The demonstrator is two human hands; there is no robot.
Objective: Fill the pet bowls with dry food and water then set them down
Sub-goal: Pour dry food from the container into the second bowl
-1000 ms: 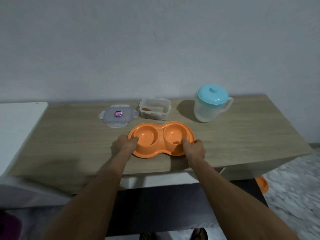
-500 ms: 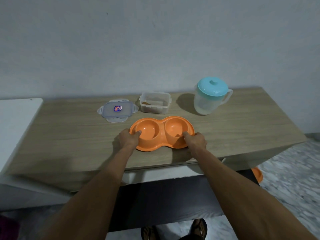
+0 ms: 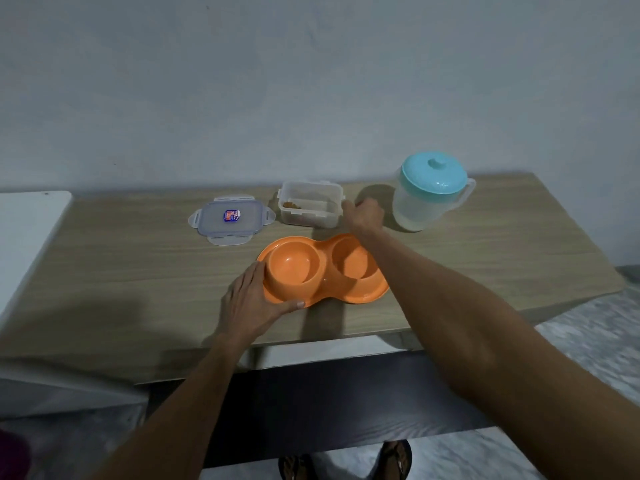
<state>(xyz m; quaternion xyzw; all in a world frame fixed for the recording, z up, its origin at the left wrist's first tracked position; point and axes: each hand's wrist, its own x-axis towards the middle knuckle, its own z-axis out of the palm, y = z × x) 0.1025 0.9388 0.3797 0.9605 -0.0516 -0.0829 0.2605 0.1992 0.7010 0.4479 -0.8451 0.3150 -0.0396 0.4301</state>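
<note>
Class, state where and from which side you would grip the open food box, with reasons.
Probably its right end wall, from the right: the food box stands upright, lidless, so a thumb can hook over the rim, and the right hand is beside that end.

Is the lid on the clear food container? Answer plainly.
No: the clear food container stands open, its lid lying flat on the table beside it.

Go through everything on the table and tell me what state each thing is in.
Pet bowl: both wells empty, flat on the table.
Food container: open, a little dry food inside.
Container lid: off, lying flat beside it.
Pitcher: upright, teal lid on.
Left hand: fingers straight, against the bowl's left end.
Right hand: at the container's right end, grip unclear.
</note>
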